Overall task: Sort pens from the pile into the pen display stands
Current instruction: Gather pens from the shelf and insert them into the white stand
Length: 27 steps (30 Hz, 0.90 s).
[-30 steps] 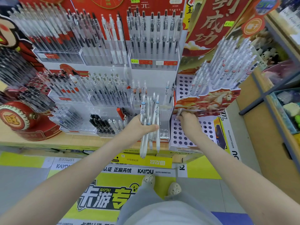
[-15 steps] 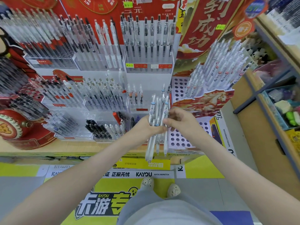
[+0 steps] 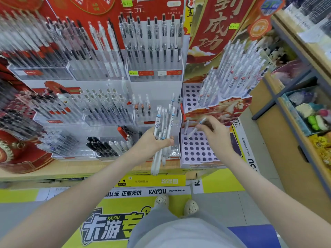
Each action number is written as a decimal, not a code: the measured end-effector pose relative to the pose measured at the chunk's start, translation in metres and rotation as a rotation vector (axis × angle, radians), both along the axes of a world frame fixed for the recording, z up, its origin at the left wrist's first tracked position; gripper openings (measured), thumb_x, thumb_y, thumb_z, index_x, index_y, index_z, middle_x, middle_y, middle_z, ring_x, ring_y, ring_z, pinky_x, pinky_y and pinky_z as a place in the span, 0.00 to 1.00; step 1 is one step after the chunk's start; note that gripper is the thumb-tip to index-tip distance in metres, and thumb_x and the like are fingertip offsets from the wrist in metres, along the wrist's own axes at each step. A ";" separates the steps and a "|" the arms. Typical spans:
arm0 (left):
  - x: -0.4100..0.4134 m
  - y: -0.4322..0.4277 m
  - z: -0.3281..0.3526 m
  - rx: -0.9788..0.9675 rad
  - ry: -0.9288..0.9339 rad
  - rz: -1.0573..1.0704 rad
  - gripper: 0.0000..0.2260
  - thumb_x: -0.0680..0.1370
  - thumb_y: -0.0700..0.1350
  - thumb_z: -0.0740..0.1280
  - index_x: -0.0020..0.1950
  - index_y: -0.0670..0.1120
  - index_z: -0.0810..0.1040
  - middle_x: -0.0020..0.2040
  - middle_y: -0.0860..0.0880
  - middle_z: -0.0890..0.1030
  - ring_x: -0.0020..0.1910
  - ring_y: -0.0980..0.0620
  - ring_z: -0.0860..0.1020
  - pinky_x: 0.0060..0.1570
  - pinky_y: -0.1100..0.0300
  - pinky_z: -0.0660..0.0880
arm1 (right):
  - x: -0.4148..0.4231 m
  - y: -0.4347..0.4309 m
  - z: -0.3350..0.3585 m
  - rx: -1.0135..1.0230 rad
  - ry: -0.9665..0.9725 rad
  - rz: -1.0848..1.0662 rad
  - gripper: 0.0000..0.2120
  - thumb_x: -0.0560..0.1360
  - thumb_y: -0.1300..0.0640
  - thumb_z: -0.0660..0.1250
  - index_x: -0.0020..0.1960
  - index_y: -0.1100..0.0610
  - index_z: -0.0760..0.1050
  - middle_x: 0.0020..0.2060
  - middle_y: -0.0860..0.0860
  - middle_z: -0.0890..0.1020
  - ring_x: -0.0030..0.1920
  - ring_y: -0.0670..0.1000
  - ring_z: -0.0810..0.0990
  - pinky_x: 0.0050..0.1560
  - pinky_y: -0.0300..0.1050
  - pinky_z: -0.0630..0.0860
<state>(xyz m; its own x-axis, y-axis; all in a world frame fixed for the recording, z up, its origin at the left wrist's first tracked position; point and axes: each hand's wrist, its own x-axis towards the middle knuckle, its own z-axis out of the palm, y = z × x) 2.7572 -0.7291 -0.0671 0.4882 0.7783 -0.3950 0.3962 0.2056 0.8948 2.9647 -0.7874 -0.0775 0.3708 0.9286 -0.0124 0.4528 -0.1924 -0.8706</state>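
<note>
So, right hand (image 3: 215, 135): pinching one pen (image 3: 194, 130), tip slanting down-left, just over the holed stand (image 3: 197, 151)
left hand (image 3: 154, 140): gripping the spare bundle (image 3: 163, 122)

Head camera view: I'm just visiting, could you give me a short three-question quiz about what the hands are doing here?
1. True or false: the left hand grips a bundle of white pens.
2. The right hand pinches: A) one pen, B) a price tag, C) nothing?
3. Fill in: the single pen slants toward the stand with round ____.
Key: 1 true; 2 A; 3 holes.
</note>
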 end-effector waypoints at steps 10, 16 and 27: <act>-0.003 0.004 -0.002 0.011 -0.027 0.040 0.08 0.75 0.41 0.72 0.52 0.41 0.78 0.48 0.44 0.84 0.49 0.49 0.82 0.52 0.59 0.76 | -0.004 0.018 -0.010 0.003 -0.144 0.089 0.03 0.76 0.63 0.65 0.48 0.58 0.77 0.38 0.53 0.82 0.32 0.38 0.73 0.33 0.29 0.66; -0.001 0.004 0.000 -0.011 -0.050 0.038 0.05 0.75 0.40 0.72 0.49 0.47 0.78 0.43 0.52 0.83 0.42 0.60 0.81 0.45 0.68 0.75 | -0.001 0.016 -0.016 0.000 -0.145 0.097 0.02 0.76 0.64 0.66 0.44 0.63 0.75 0.32 0.51 0.80 0.28 0.42 0.70 0.29 0.31 0.64; 0.005 0.003 -0.003 -0.028 -0.042 0.001 0.08 0.74 0.40 0.72 0.53 0.41 0.79 0.48 0.44 0.84 0.50 0.47 0.82 0.56 0.54 0.77 | -0.012 0.023 -0.046 -0.169 -0.223 0.082 0.03 0.76 0.61 0.66 0.46 0.61 0.76 0.33 0.58 0.79 0.27 0.48 0.69 0.28 0.34 0.65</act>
